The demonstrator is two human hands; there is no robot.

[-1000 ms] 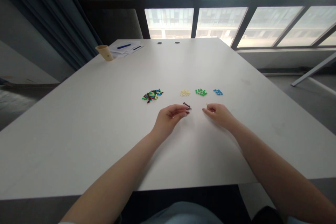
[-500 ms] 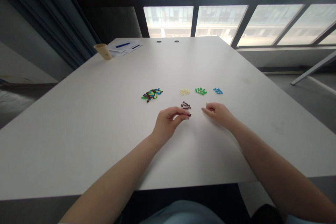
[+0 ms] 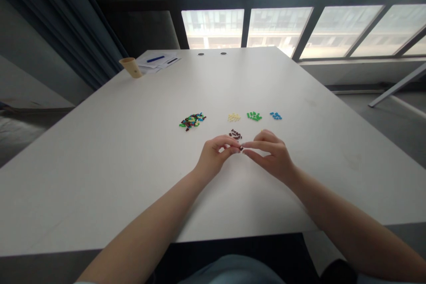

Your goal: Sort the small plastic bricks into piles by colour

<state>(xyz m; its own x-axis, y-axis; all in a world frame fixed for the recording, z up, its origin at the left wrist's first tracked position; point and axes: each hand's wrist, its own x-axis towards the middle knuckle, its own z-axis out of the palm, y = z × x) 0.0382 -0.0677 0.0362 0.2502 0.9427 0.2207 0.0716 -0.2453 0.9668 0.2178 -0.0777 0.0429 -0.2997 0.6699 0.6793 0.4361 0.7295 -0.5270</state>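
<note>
Both hands meet just below a small pile of dark brown pieces (image 3: 235,134): the left hand (image 3: 213,156) pinches a tiny dark piece (image 3: 241,147), while the right hand (image 3: 272,157) stands narrowly open beside it, its hold unclear. Too light a pinch could let the piece drop or spring onto the counter (image 3: 100,151).

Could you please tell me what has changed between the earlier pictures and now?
The right hand has moved left, its fingers meeting the fingers of the left hand at a dark brown piece; any grip is unclear. The mixed pile and the yellow, green and blue groups stayed put.
</note>
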